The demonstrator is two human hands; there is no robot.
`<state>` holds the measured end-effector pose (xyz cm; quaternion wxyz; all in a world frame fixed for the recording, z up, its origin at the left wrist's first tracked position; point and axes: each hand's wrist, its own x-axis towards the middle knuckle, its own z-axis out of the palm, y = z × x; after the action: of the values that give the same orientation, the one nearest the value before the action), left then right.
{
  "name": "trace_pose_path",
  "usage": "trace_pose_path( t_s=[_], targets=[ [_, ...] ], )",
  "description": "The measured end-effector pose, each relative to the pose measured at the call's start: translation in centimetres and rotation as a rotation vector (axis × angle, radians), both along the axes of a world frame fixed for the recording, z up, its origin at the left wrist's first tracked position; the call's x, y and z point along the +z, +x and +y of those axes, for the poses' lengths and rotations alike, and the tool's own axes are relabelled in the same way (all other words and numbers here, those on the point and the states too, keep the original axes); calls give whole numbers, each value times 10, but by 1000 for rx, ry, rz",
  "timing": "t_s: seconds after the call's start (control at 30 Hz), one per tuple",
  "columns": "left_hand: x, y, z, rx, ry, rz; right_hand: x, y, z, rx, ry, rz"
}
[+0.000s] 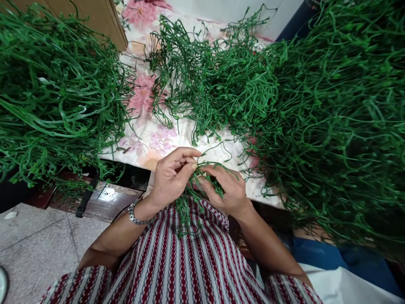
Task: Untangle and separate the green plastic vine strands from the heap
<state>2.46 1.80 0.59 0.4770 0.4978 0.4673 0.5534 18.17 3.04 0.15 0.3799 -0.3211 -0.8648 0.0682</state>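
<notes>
Item: small bunch of green stems [202, 181], thin, wiry, tangled, ends trailing over the striped lap.
Position: pinched between both hands, just before the floral cloth [158, 139].
Left hand [172, 177]: fingers curled, grasping the stems.
Right hand [226, 190]: fingers closed around them.

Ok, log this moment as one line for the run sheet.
left hand: pinching green stems | right hand: gripping same stems | stems hang over striped lap | stem piles on floral cloth
</notes>
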Motion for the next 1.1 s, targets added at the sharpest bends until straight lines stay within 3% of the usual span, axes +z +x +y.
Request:
trace_pose_path(
  t_s=[0.17,0.33,0.43,0.6,0.7,0.9,1.1],
  targets=[
    [3,1,0,-19,183,350,1,-3,-3,-50,-127,73],
    [3,0,-5,92,396,588,-3,-7,-6,-64,-245,143],
    [5,-3,-8,42,294,491,-5,-9,-8,-91,-177,147],
    [3,-5,-6,-218,-112,-28,-6,-5,-4,-84,-51,82],
    [-1,-5,-2,-324,-244,-209,-5,-2,-1,-42,14,49],
    [11,-15,7,-406,-241,-25,4,1,4,26,32,-23],
    [19,-17,10,-505,-343,-91,6,3,6,70,-5,-38]
  ],
)
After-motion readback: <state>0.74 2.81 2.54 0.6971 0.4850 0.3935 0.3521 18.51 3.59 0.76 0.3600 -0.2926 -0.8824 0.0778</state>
